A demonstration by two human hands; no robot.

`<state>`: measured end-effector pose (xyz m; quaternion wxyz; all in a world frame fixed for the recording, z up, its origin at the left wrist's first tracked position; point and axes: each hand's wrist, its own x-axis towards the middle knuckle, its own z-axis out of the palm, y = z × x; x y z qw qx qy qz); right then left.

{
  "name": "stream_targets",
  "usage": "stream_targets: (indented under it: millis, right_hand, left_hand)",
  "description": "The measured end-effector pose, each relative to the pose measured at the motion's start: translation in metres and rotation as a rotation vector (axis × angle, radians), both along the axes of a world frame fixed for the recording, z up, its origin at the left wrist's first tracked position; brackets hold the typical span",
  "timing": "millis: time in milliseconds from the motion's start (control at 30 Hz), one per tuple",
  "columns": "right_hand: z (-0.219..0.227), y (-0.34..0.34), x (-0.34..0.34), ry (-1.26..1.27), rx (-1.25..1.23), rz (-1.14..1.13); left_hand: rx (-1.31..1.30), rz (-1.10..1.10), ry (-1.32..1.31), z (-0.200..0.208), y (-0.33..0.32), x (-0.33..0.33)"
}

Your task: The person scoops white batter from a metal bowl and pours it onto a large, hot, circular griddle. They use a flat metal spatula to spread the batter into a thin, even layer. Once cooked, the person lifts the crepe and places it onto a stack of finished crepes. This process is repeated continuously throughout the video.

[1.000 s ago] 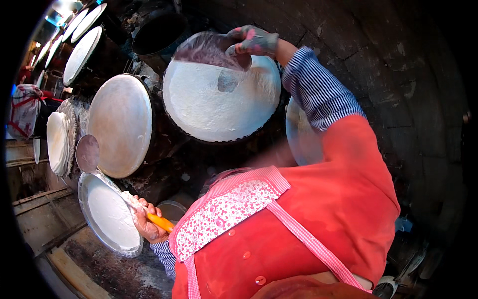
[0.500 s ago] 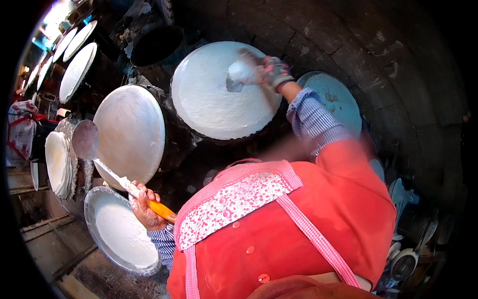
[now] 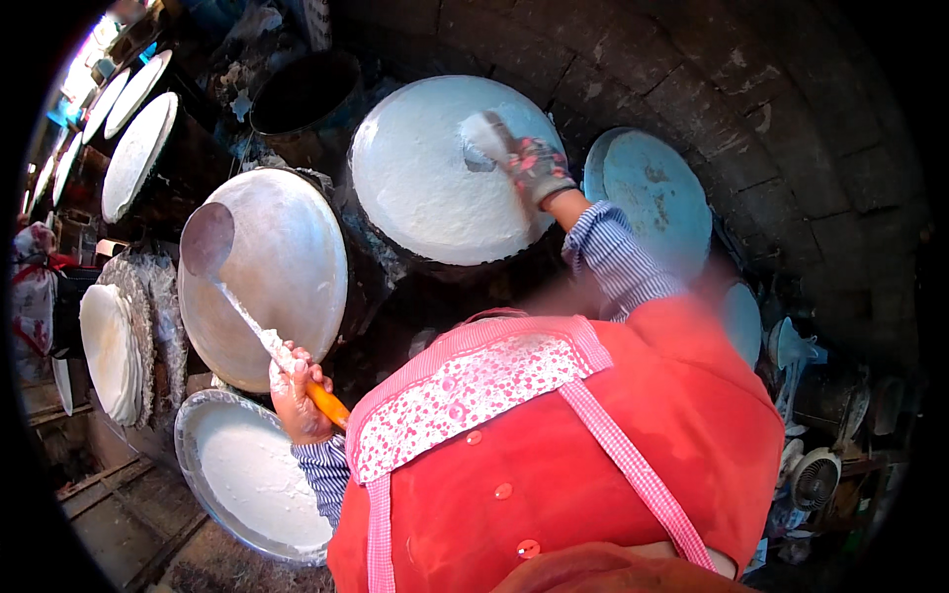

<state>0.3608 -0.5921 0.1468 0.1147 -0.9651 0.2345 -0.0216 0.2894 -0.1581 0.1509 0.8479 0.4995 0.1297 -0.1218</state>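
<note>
My left hand point(image 3: 300, 395), bare and dusted with white batter, is closed round a ladle point(image 3: 208, 240) with an orange grip. The ladle's round bowl hangs over a pale griddle point(image 3: 287, 262), near a wide basin point(image 3: 259, 474) of white batter. My right hand point(image 3: 540, 170) wears a dark patterned glove and is closed on a whitish blurred tool point(image 3: 485, 139); its exact kind is unclear. That tool lies against the right part of a large round griddle coated in white batter point(image 3: 435, 188), beside a grey patch.
A stack of thin round flatbreads point(image 3: 107, 346) stands at the left, with several coated griddles point(image 3: 140, 158) in a row behind. A dark pot point(image 3: 306, 94) is at the back. More round lids or griddles point(image 3: 657, 208) lean by the brick wall; a fan point(image 3: 816, 479) is at lower right.
My left hand has swung the ladle's bowl rightward, from the griddle's left edge to over it. My right hand keeps its tool at the coated griddle, only slightly shifted.
</note>
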Motion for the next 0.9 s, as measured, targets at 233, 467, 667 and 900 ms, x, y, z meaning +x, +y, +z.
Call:
stream_targets:
  millis: [233, 467, 667, 900]
  right_hand:
    - [0.017, -0.033, 0.062, 0.008, -0.048, -0.018]
    - [0.009, -0.015, 0.031, 0.109, -0.089, 0.552]
    - [-0.027, -0.04, -0.019, -0.262, 0.425, -0.095]
    - [-0.092, 0.012, -0.017, -0.44, 0.992, -0.363]
  left_hand:
    - [0.084, -0.085, 0.007, 0.008, 0.003, 0.006]
    - [0.166, -0.227, 0.052, 0.026, -0.021, 0.023]
    - [0.509, -0.552, -0.048, 0.014, -0.075, 0.063]
    - [0.772, -0.723, -0.155, -0.03, -0.146, 0.081]
